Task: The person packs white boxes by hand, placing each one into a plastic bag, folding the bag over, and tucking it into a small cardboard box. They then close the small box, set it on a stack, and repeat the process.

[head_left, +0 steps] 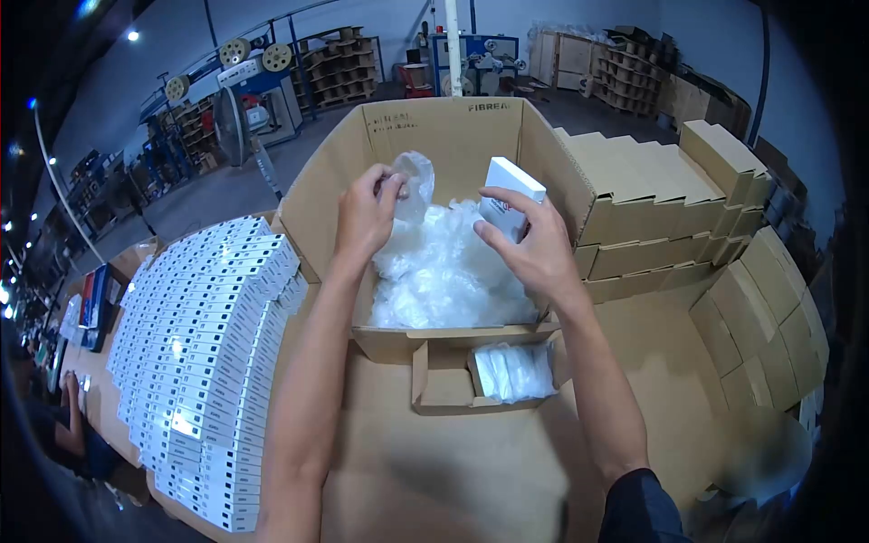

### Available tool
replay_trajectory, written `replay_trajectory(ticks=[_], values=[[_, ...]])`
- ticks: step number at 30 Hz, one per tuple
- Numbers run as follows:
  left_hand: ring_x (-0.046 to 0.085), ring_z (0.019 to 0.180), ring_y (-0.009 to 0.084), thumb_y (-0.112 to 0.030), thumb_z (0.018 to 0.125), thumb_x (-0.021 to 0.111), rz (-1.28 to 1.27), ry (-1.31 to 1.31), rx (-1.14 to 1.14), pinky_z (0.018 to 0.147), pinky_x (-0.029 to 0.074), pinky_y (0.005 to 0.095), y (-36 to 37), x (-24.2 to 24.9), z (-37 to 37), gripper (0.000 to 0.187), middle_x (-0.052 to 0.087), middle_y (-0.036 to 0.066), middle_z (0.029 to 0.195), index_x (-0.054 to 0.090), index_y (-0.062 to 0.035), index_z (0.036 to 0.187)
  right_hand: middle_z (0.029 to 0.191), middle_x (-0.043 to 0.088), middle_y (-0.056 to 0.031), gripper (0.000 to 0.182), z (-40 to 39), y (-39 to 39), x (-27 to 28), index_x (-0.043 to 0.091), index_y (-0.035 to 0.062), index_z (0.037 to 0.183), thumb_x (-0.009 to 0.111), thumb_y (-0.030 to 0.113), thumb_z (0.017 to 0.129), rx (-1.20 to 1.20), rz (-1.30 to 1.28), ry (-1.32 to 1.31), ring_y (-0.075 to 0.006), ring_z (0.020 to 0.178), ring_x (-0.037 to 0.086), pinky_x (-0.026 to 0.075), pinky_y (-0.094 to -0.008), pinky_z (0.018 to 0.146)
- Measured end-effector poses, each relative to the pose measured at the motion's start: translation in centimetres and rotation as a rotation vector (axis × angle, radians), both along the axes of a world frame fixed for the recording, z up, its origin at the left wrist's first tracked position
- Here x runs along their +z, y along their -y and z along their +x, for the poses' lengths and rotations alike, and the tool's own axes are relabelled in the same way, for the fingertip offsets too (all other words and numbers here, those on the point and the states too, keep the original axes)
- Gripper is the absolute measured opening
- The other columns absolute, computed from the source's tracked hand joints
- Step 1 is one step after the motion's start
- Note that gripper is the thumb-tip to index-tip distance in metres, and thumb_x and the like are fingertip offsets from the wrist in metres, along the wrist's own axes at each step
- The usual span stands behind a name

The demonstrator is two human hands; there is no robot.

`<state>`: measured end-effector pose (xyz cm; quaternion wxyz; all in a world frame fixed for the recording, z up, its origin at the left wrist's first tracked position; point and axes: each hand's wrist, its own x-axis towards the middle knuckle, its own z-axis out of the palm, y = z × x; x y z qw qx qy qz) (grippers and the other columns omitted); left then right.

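My left hand (368, 210) pinches a clear plastic bag (415, 185) by its edge, above the big cardboard box. In my right hand (534, 237) is a small white box (512, 192), gripped between thumb and fingers and tilted. Beneath both hands, the big cardboard box (444, 127) holds a heap of clear plastic bags (444, 262). Just in front of it stands a small open carton (434, 401). Bagged white boxes (513, 373) fill the right part of that carton; its left part shows bare cardboard.
Stacked white boxes (208, 344) rise at the left of the table (407, 489). Folded brown cartons (643, 190) are piled at the right, with more cartons (760, 308) near the right edge. A person's arm (72, 416) shows at far left. Machines (258, 90) stand behind.
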<state>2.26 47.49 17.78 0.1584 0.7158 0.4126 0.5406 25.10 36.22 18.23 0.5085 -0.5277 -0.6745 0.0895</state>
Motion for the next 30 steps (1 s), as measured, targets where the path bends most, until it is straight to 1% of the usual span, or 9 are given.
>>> replay_trajectory(ticks=[3,6,8,12,17,21,24,28,30], values=[[0.060,0.075,0.0066,-0.019,0.105,0.062,-0.015,0.114,-0.057,0.068,0.048,0.0253,7.5,1.0,-0.7,0.022,0.068,0.002,0.082,0.069,0.0016,0.102,0.112,0.067,-0.0185,0.063,-0.8,2.5,0.8,0.072,0.0104,0.127,0.090,0.037,0.073,0.098,-0.042,-0.084,-0.0294,0.102,0.063,0.051,-0.0399,0.093],[0.052,0.071,0.0041,-0.023,0.106,0.061,-0.122,0.257,-0.103,0.064,0.042,0.0220,15.2,0.3,-1.0,0.024,0.062,-0.003,0.080,0.070,-0.0003,0.100,0.113,0.068,-0.0146,0.078,-2.4,6.4,1.3,0.066,0.0083,0.137,0.094,0.038,0.071,0.218,0.003,-0.009,-0.0231,0.100,0.062,0.051,-0.0363,0.091],[0.048,0.068,0.0028,-0.024,0.106,0.062,-0.192,0.367,-0.174,0.061,0.039,0.0210,20.1,-0.3,-1.4,0.024,0.059,-0.005,0.078,0.070,-0.0013,0.100,0.115,0.068,-0.0100,0.078,-3.1,9.0,1.3,0.063,0.0050,0.139,0.094,0.034,0.074,0.516,-0.173,-0.329,-0.0177,0.103,0.061,0.050,-0.0337,0.092],[0.049,0.066,0.0021,-0.023,0.105,0.064,-0.247,0.405,-0.118,0.058,0.040,0.0212,28.4,-1.3,-2.0,0.023,0.060,-0.005,0.077,0.071,-0.0017,0.101,0.116,0.068,-0.0059,0.072,-3.9,13.7,-2.0,0.063,-0.0001,0.136,0.092,0.031,0.078,0.828,-0.397,-0.456,-0.0134,0.102,0.060,0.050,-0.0303,0.091],[0.059,0.069,0.0074,-0.013,0.100,0.070,0.142,0.078,0.037,0.061,0.048,0.0241,34.5,-3.3,-2.8,0.014,0.067,0.002,0.079,0.071,0.0012,0.101,0.097,0.069,-0.0094,0.038,-8.3,22.6,-5.3,0.073,-0.0020,0.112,0.084,0.025,0.087,0.447,-0.358,-0.268,-0.0155,0.089,0.063,0.053,-0.0315,0.081],[0.050,0.067,0.0030,-0.013,0.103,0.065,-0.081,0.275,-0.045,0.059,0.040,0.0200,38.0,-5.4,-4.2,0.016,0.062,-0.003,0.079,0.068,0.0021,0.099,0.084,0.064,-0.0078,0.021,-8.2,25.6,-8.7,0.077,0.0006,0.102,0.072,0.021,0.097,0.348,-0.375,-0.402,-0.0138,0.072,0.059,0.050,-0.0312,0.066],[0.052,0.070,0.0038,-0.014,0.101,0.069,-0.183,0.466,-0.099,0.062,0.043,0.0218,39.4,-6.5,-6.0,0.016,0.062,-0.002,0.080,0.066,0.0011,0.101,0.084,0.064,-0.0063,0.020,-8.2,28.3,-9.4,0.077,0.0015,0.103,0.069,0.020,0.099,0.375,-0.445,-0.631,-0.0116,0.072,0.057,0.046,-0.0299,0.063],[0.049,0.074,0.0029,-0.017,0.102,0.066,-0.470,0.893,-0.531,0.069,0.043,0.0213,39.1,-7.4,-8.3,0.020,0.058,-0.002,0.081,0.063,0.0014,0.109,0.079,0.056,-0.0014,0.019,-8.0,30.4,-10.8,0.078,0.0043,0.105,0.066,0.018,0.100,0.339,-0.353,-0.504,-0.0110,0.068,0.050,0.044,-0.0302,0.062],[0.053,0.079,0.0047,-0.017,0.101,0.065,-0.554,0.533,-0.456,0.070,0.045,0.0230,39.2,-6.7,-8.4,0.022,0.060,0.000,0.089,0.065,0.0011,0.114,0.082,0.053,-0.0033,0.019,-8.0,31.3,-10.8,0.079,0.0051,0.105,0.067,0.018,0.099,0.275,-0.330,-0.386,-0.0128,0.069,0.049,0.045,-0.0302,0.064]])
